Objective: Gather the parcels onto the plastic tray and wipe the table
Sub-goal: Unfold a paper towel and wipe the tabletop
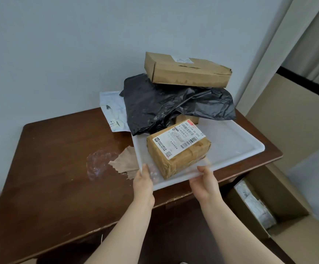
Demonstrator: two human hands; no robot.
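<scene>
Both my hands, left hand (pixel 143 181) and right hand (pixel 205 182), fingers clamped on near rim of plastic tray (pixel 236 143), right on tabletop (pixel 59 168). Far stack tall: long box (pixel 187 70) atop black bag (pixel 173 105). Tilt tray, box slides off. White mailer (pixel 113 113) overhangs left, may drop.

left hand (pixel 143 182), right hand (pixel 204 184), both arms extended, fingers gripping

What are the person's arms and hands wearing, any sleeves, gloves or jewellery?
Nothing shows on them. Both forearms are bare up to the picture's edge, with no sleeve in view. The left hand and right hand have no gloves, and no rings, watch or bracelet can be seen.
</scene>
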